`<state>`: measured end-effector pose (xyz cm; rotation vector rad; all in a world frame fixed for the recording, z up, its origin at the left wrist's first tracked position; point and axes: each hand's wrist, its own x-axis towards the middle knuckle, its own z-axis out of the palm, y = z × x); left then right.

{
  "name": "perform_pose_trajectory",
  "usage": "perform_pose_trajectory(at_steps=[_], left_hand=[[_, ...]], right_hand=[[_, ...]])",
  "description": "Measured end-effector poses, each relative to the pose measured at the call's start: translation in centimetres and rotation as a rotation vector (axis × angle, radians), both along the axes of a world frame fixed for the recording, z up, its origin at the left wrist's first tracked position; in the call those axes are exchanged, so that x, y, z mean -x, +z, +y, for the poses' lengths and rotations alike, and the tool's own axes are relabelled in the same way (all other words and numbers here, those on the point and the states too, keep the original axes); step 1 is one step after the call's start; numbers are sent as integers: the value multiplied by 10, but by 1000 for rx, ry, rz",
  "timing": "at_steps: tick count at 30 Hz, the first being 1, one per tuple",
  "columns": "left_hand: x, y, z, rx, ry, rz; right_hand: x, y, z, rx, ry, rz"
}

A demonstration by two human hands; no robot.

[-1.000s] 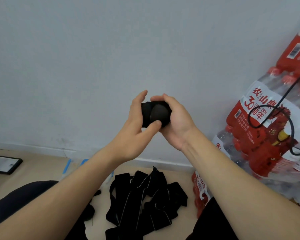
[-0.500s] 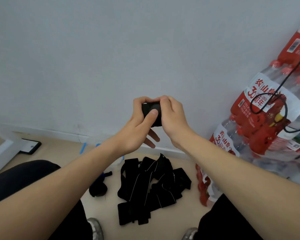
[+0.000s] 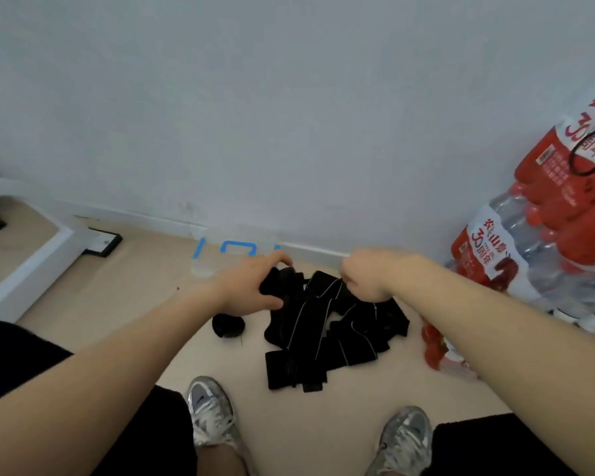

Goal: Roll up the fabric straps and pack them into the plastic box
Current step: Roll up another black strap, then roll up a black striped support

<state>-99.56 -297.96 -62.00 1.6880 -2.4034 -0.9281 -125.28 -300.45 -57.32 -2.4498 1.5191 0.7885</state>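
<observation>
Light: even, fairly bright, cool; source out of view.
Shadows: faint and soft beneath the black straps (image 3: 327,324) on the floor (image 3: 117,304).
Blur: motion smears the left hand (image 3: 251,286), the rolled strap (image 3: 284,278) it grips, and the right hand (image 3: 364,280).
Edges: wide-angle bending curves the skirting board (image 3: 145,219).

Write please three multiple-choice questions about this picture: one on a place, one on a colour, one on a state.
1. Where does the lone rolled strap lie?
A. on the floor, left of the strap pile
B. on a shoe
C. on the bottle packs

2. Which colour are the clips of the plastic box?
A. red
B. blue
C. green

3. What does the left hand do?
A. lies flat on the floor
B. holds a bottle
C. curls round a black bundle

Answers: 1 A, the roll sits on the floor beside the pile. 2 B, blue clips show on the clear box. 3 C, fingers and thumb wrap the bundle.
</observation>
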Motion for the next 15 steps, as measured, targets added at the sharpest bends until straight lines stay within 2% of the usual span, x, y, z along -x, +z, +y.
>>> perform_pose_trajectory(at_steps=[5, 8, 11, 13, 15], left_hand=[[-20, -112, 11, -113, 242, -142], [-24, -164, 21, -67, 214, -337], [-24, -204, 22, 103, 95, -560], [-21, -222, 16, 174, 37, -633], [-18, -233, 7, 190, 33, -685]], right_hand=[[1, -84, 2, -137, -114, -104], [7, -146, 15, -260, -225, -139], [23, -198, 29, -207, -479, -107], [37, -224, 35, -95, -704, -119], [52, -248, 37, -65, -905, -208]])
